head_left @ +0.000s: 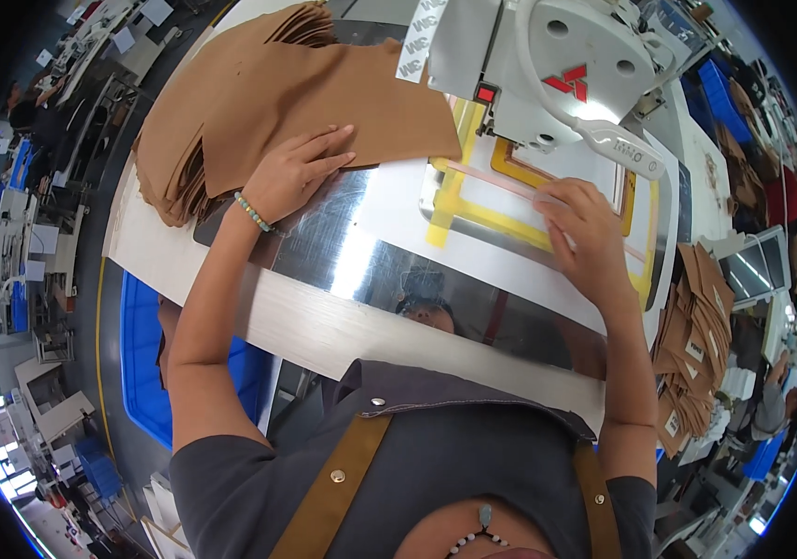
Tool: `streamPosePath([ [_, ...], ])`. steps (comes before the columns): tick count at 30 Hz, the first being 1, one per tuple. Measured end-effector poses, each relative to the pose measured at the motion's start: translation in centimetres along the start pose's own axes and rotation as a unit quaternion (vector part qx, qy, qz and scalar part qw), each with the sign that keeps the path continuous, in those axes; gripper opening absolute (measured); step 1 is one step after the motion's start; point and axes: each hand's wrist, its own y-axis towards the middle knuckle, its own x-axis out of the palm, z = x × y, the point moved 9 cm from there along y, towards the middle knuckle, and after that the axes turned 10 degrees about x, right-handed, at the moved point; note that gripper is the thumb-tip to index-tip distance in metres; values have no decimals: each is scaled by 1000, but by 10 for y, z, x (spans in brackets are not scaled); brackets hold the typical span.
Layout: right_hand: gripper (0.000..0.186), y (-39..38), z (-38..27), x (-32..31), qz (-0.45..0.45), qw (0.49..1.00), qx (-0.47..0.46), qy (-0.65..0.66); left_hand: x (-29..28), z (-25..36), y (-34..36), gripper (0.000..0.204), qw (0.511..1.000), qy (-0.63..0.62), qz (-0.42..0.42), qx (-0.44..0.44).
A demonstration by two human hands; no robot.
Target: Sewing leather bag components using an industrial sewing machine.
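A brown fabric piece (324, 102) lies at the left of the sewing machine (548, 74), its right end reaching close to the machine head. My left hand (303, 170) rests on its near edge, fingers stretched out flat. To the right, a flat template (454, 210) bordered with yellow tape lies under the machine head, with an orange-yellow frame (510, 163) on it. My right hand (585, 228) is over the template's right part, thumb and fingers pinched together. Whatever is between those fingertips is too small to make out.
A thick stack of brown fabric pieces (170, 172) sits at the table's left. Below it stands a blue bin (142, 349). Bundled brown pieces (692, 349) hang at the right, beside the table. A white handheld lamp (622, 144) juts from the machine. Shiny metal plate (324, 247) covers the near tabletop.
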Motion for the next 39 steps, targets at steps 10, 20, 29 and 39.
streamPosePath([
  [10, 15, 57, -69, 96, 57, 963, -173, -201, -22, -1, -18, 38, 997, 57, 29, -38],
  [20, 15, 80, -58, 114, 50, 965, -129, -221, -28, -35, -74, 43, 989, 16, -26, -143],
  [29, 12, 80, -65, 115, 62, 961, -139, -233, -14, -47, -60, 59, 984, 48, -83, -149],
  [39, 15, 44, -55, 95, 37, 960, -97, -260, -14, -64, -94, 22, 970, 12, -27, -243],
])
